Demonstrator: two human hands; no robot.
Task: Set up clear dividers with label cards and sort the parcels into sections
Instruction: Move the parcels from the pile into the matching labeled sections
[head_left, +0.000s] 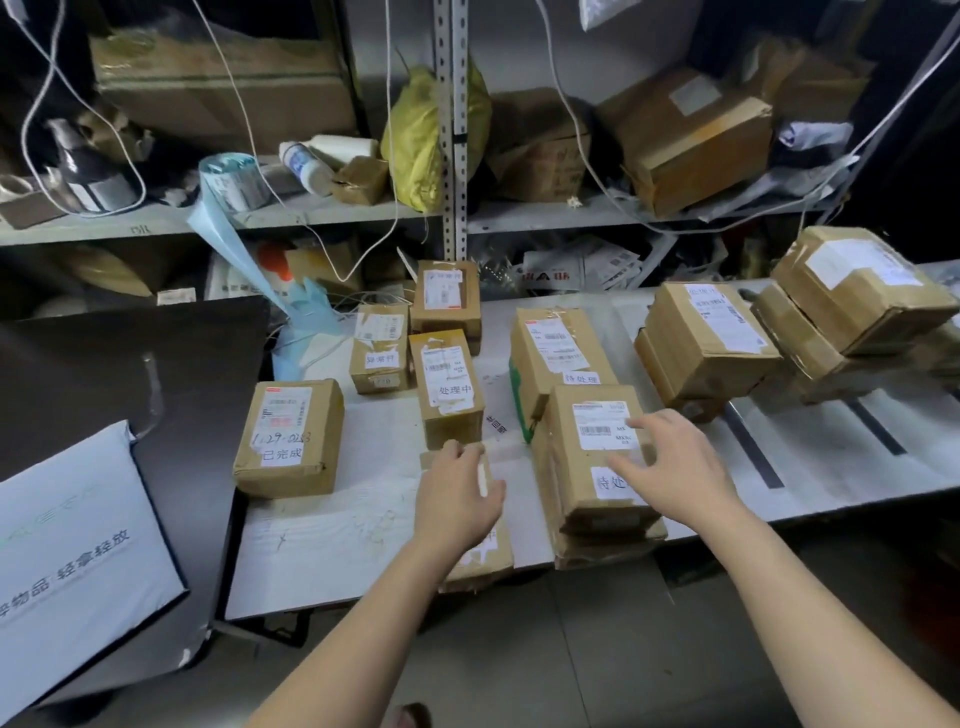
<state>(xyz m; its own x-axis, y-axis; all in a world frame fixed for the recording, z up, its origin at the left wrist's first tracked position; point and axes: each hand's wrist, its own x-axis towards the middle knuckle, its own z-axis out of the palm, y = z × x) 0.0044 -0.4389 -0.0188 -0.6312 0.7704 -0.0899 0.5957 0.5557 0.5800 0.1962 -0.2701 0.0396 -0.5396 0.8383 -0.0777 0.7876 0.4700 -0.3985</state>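
Observation:
Several brown cardboard parcels with shipping labels lie on the white table (332, 540). My left hand (460, 501) rests palm down on a flat parcel (480, 564) at the table's front edge, fingers reaching its far end. My right hand (670, 467) hovers with spread fingers over the right side of a taller parcel (592, 467) with a handwritten sticker, fingertips touching its top. Other stickered parcels sit at the left (288, 439), in the middle (449, 389) and behind the taller one (558, 348). A small printed card (496, 423) lies between them. I cannot make out a clear divider.
More parcels are stacked at the right (706, 348) and far right (857, 286). A white padded mailer (78, 519) lies on a black surface to the left. Metal shelves (452, 156) behind hold boxes, bottles, a yellow bag and hanging cables.

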